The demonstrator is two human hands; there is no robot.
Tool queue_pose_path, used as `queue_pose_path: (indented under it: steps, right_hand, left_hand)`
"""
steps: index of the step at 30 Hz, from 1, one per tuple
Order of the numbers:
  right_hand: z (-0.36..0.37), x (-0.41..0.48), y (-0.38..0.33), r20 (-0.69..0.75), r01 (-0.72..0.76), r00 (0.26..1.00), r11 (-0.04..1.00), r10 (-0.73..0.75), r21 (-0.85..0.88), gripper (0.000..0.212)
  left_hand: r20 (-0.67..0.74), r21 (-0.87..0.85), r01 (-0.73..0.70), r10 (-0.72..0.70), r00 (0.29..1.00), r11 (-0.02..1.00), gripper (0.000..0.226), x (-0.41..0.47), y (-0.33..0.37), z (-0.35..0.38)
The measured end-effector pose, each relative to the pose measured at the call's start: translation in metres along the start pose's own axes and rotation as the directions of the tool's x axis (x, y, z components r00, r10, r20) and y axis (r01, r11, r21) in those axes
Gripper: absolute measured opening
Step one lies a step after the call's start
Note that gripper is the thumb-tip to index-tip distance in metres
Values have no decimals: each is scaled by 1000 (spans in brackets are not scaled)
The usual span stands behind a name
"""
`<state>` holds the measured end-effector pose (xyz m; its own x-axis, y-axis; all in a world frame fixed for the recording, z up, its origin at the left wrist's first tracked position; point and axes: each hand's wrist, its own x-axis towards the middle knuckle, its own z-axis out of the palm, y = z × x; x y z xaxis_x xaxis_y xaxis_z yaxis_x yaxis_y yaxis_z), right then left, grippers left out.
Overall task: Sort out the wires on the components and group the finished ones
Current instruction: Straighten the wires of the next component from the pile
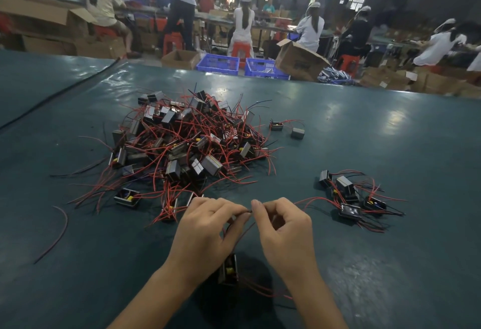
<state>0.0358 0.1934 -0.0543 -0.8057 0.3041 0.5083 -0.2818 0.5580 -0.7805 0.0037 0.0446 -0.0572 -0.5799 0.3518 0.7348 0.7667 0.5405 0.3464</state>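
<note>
1. Your left hand (pixel 205 227) and right hand (pixel 283 232) meet fingertip to fingertip near the near edge of the worktop (pixel 390 263). Both have curled fingers and pinch the same dark wire (pixel 243 232) between thumb and forefinger.
2. That wire runs down to a component (pixel 228 270) between your wrists; whether it hangs or rests on the worktop is unclear. Its red leads trail toward your right forearm.
3. The tangled pile (pixel 187 144) lies just beyond your left hand, mid-worktop, and its red wires reach almost to your knuckles.
4. The finished group (pixel 351 198) sits near your right hand, well apart from the pile.
5. One loose wire (pixel 56 235) lies toward the left edge.
6. Bare surface shows along the near-right corner, the near-left side, and between the pile and the far edge.
7. Beyond the far edge stand blue crates (pixel 218 64).
</note>
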Motion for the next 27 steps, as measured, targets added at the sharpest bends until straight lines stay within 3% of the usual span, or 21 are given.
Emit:
queue_pose_path:
  steps: [9, 12, 15, 17, 22, 27]
  right_hand:
    - [-2, -2, -6, 78, 17, 997, 992, -7, -128, 28]
    - [-2, -3, -9, 99, 15, 995, 992, -2, -127, 26]
    - [-1, -3, -10, 101, 40, 994, 993, -29, -109, 23]
    - [-1, -3, -11, 105, 104, 990, 990, -94, -91, 21]
    - [-4, -2, -10, 123, 325, 941, 943, -314, -72, 18]
    - [-4, -1, -7, 98, 355, 931, 934, -351, -29, 20]
  left_hand:
    - [47, -59, 70, -67, 997, 996, 19, 2, 3, -3]
    - [77, -207, 183, -170, 982, 961, 19, 3, 7, -6]
    - [152, -414, 350, -315, 937, 840, 8, 6, 8, -7]
    - [278, -486, 473, -383, 881, 735, 10, 10, 9, -8]
    - [530, -631, 645, -368, 764, 430, 23, 13, 7, -11]
    - [549, -667, 659, -369, 750, 348, 23, 12, 7, -11]
